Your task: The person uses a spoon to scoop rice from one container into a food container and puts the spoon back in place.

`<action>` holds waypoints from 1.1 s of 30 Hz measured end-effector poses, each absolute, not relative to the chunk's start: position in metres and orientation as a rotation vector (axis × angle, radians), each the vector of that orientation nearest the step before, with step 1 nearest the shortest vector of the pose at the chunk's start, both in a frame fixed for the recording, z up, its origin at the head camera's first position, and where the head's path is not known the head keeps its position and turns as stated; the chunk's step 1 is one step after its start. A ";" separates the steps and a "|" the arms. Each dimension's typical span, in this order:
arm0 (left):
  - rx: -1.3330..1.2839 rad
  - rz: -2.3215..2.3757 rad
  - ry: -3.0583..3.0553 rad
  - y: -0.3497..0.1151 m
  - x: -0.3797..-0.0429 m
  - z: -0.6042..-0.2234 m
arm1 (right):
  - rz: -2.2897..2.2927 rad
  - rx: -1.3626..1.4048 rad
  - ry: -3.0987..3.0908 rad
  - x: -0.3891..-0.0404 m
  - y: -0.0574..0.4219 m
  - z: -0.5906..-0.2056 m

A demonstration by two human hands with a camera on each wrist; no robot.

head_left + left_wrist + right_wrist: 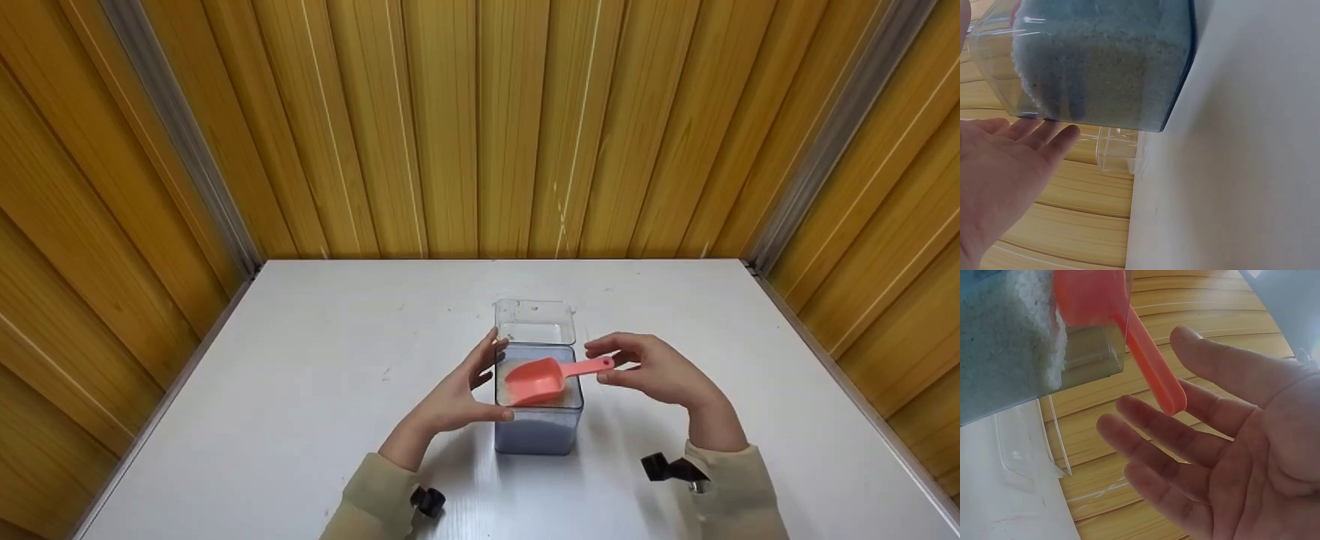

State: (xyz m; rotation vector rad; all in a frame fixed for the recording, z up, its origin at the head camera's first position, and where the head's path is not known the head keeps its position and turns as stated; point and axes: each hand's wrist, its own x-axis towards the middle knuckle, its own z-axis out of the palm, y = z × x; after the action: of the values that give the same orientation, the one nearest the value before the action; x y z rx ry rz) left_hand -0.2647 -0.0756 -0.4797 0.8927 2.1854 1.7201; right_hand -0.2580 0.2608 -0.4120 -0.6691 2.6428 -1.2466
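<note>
A clear, blue-tinted storage box (537,436) of pale, rice-like grains (1044,332) stands upright. A pink scoop (536,381) lies on the grains, its handle sticking out over the right rim. My left hand (457,394) is at the box's left side, thumb by the front corner and fingers spread toward the back; in the left wrist view the fingertips (1067,135) are right at its wall. Around the handle's end, my right hand (660,367) has its thumb and fingers apart. The right wrist view shows a gap between the thumb and the handle (1157,374).
The box's transparent lid (535,321) is swung back behind it. Beneath is a white table (360,360), with small specks on it. Yellow wood-patterned panels (502,127) wall in the back and sides, and grey metal posts (180,127) run up the corners.
</note>
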 end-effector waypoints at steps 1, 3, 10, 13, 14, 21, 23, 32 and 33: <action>0.881 1.725 2.182 -0.075 -0.264 -0.481 | -1.242 -0.679 2.644 -0.258 0.260 -0.413; 0.855 1.737 2.180 -0.073 -0.263 -0.483 | -1.233 -0.680 2.643 -0.257 0.259 -0.414; 0.803 1.755 2.216 -0.068 -0.260 -0.485 | -1.220 -0.642 2.693 -0.254 0.258 -0.414; 0.811 1.762 2.215 -0.067 -0.258 -0.484 | -1.208 -0.624 2.703 -0.251 0.256 -0.413; 0.814 1.765 2.213 -0.067 -0.258 -0.484 | -1.204 -0.620 2.704 -0.251 0.255 -0.413; 0.811 1.774 2.217 -0.066 -0.258 -0.485 | -1.159 -0.613 2.740 -0.250 0.251 -0.410; 0.810 1.776 2.216 -0.066 -0.258 -0.485 | -1.156 -0.618 2.749 -0.249 0.250 -0.410; 0.834 1.782 2.192 -0.067 -0.258 -0.487 | -1.166 -0.698 2.760 -0.245 0.248 -0.409; 0.833 1.781 2.193 -0.066 -0.258 -0.486 | -1.164 -0.707 2.765 -0.244 0.248 -0.409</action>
State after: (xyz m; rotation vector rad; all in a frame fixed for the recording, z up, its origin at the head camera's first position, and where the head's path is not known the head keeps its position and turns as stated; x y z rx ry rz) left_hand -0.2583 -0.0665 -0.4863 0.8333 2.1926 1.7815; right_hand -0.2441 0.2481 -0.4091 -0.7072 2.7648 -1.1645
